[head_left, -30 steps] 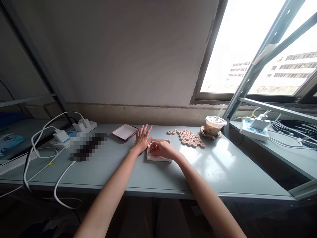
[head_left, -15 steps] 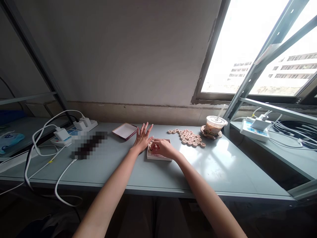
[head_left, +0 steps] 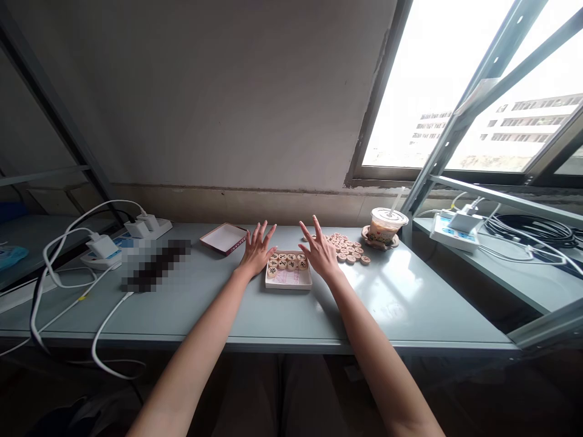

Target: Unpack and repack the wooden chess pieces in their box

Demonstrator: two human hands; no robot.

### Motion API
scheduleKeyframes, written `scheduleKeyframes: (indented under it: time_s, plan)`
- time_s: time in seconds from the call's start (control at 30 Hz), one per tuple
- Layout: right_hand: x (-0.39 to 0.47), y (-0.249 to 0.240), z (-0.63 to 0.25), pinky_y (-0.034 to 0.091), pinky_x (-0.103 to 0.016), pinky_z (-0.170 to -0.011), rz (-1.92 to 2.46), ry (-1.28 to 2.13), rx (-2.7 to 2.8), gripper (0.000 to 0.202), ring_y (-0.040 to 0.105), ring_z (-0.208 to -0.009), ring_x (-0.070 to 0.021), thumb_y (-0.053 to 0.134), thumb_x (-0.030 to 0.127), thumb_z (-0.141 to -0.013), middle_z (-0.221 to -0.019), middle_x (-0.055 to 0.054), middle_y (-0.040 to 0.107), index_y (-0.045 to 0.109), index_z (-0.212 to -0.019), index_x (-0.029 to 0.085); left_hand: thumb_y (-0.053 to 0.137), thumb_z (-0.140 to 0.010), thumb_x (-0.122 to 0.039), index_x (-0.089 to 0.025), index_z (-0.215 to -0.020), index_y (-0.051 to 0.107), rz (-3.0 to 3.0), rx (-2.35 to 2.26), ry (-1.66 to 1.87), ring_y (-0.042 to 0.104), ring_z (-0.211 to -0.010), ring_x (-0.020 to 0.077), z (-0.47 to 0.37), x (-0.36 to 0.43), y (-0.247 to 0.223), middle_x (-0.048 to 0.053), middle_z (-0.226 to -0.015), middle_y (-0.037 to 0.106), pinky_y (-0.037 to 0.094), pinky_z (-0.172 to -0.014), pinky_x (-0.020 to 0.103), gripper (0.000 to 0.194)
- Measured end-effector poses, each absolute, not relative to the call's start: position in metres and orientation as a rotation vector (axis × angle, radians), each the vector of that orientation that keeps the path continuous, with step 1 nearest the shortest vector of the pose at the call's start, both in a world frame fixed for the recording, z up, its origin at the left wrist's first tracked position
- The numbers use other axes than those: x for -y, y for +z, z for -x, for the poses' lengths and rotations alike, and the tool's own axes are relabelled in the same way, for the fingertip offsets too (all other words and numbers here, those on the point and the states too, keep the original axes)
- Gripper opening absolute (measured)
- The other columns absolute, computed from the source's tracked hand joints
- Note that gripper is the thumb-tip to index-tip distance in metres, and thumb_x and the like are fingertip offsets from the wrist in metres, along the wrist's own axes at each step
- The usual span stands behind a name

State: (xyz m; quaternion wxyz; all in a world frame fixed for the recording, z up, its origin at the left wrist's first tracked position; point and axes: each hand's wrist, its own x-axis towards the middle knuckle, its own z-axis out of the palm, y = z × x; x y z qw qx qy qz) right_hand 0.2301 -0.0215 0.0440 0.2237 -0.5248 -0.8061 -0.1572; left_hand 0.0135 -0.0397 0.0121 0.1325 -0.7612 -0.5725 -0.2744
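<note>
Wooden discs (head_left: 292,265) are lying in a shallow box (head_left: 289,287) on the counter (head_left: 228,309) — marked faces up (one is sitting alone in the nearest row). The left hand (head_left: 256,251) and right hand (head_left: 321,254) are spreading their fingers wide at its sides — a loose cluster (head_left: 350,247) is lying near a lidded cup (head_left: 386,228).

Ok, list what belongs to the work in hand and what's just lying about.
In the work:
open box, between left hand and right hand
round pieces inside it
loose pieces beside the right hand
probably the lid near the left hand

Seemingly just lying about:
drink cup
power strips
plugs
</note>
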Motion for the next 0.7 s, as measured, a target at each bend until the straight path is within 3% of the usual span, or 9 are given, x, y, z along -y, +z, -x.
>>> scheduleKeyframes:
  time_s: [0.17,0.37,0.6,0.7]
  plan:
    - [0.02,0.039,-0.231,0.047,-0.03,-0.058,1.442,-0.438,2.319,0.064,0.053,-0.102,-0.0258,0.043,0.043,-0.092,-0.155,-0.006,-0.004,0.015,-0.148,0.033,0.036,-0.094,-0.039,-0.028,-0.148,0.01,2.206,1.669,-0.81,0.007,-0.142,0.028,-0.014,0.04,0.012,0.009,-0.155,0.01,0.008,-0.111,0.056,0.061]
    - [0.021,0.039,-0.23,0.048,-0.034,-0.064,1.459,-0.428,2.346,0.065,0.054,-0.098,-0.0249,0.039,0.043,-0.093,-0.155,-0.005,-0.003,0.012,-0.149,0.029,0.035,-0.094,-0.04,-0.028,-0.148,0.01,2.193,1.669,-0.805,0.008,-0.142,0.0282,-0.014,0.038,0.01,0.009,-0.155,0.012,0.009,-0.111,0.056,0.061]
    - [0.007,0.028,-0.236,0.045,-0.034,-0.078,1.578,-0.324,2.225,0.06,0.05,-0.112,-0.0249,0.03,0.03,-0.094,-0.154,-0.007,0.015,0.013,-0.15,0.018,0.037,-0.093,-0.039,-0.03,-0.148,0.01,2.208,1.642,-0.807,0.007,-0.142,0.0292,-0.014,0.039,0.013,0.008,-0.155,0.01,0.01,-0.111,0.057,0.062]
    - [-0.003,0.017,-0.244,0.039,-0.037,-0.09,1.669,-0.301,2.235,0.052,0.043,-0.119,-0.0258,0.031,0.026,-0.093,-0.149,-0.008,0.03,0.032,-0.145,0.017,0.038,-0.093,-0.04,-0.031,-0.148,0.009,2.213,1.641,-0.795,0.006,-0.142,0.0296,-0.014,0.04,0.014,0.007,-0.155,0.009,0.01,-0.111,0.057,0.063]
